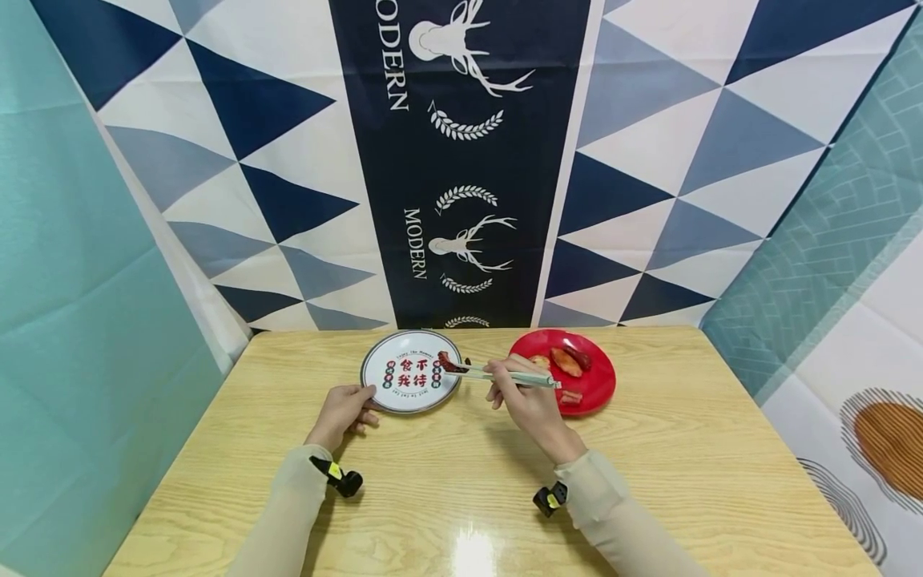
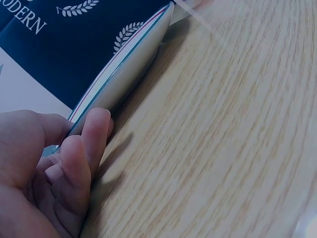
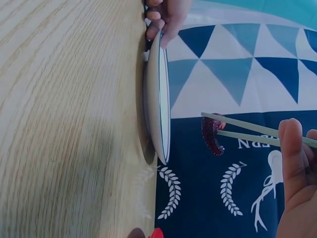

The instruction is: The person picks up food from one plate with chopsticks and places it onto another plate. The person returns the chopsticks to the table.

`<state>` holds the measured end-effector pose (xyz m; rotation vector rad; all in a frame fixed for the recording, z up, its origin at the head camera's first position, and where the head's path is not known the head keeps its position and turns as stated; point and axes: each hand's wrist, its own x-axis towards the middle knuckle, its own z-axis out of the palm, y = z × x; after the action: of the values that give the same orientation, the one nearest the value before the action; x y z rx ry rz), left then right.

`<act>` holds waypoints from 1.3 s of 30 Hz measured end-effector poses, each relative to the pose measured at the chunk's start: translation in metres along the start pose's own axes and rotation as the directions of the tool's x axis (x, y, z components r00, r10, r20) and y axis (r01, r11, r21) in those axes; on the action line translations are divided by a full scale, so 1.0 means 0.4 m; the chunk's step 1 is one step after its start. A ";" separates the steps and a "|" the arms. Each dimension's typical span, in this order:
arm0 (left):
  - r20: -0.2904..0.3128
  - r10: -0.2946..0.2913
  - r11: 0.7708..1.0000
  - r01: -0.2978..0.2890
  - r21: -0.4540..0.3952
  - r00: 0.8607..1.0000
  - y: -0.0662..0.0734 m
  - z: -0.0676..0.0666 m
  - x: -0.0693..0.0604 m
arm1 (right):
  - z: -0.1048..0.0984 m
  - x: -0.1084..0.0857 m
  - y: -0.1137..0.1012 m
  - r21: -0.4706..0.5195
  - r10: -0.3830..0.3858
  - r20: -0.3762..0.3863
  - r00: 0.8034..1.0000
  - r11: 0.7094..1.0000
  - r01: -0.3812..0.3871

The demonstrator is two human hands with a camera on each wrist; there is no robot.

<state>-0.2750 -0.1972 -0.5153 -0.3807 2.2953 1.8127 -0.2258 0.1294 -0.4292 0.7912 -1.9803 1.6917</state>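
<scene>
My left hand (image 1: 344, 413) pinches the near-left rim of a white plate (image 1: 382, 369) with a dark edge and printed red characters. In the left wrist view, the thumb lies over the rim and fingers lie beneath it. My right hand (image 1: 530, 405) holds pale green chopsticks (image 1: 522, 378), pointing left. Between their tips is a curved, dark red, glossy piece of food (image 3: 212, 135), resembling an octopus tentacle. The right wrist view shows it raised above the plate's level. In the head view it overlaps the plate's right edge.
Partly behind my right hand, a red plate (image 1: 604, 389) carries several food pieces, including a browned piece (image 1: 566, 362), a dark red sausage-like piece (image 1: 579, 357) and a reddish strip (image 1: 571, 397). The wooden table (image 1: 447, 473) meets a patterned cloth backdrop (image 1: 476, 176) behind the plates.
</scene>
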 end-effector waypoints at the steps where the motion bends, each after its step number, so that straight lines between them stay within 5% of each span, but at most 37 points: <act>1: 0.001 0.001 1.000 -0.001 -0.001 1.000 0.000 0.000 0.000 | 0.001 0.000 0.001 -0.001 -0.005 0.000 1.000 1.000 0.005; 39: -0.002 0.013 1.000 -0.013 -0.005 1.000 0.000 0.002 -0.003 | 0.045 0.010 0.005 -0.040 0.003 0.067 0.998 0.999 0.000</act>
<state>-0.2738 -0.1965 -0.5151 -0.3701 2.3002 1.8256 -0.2291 0.1111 -0.4311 0.8425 -2.0533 1.6408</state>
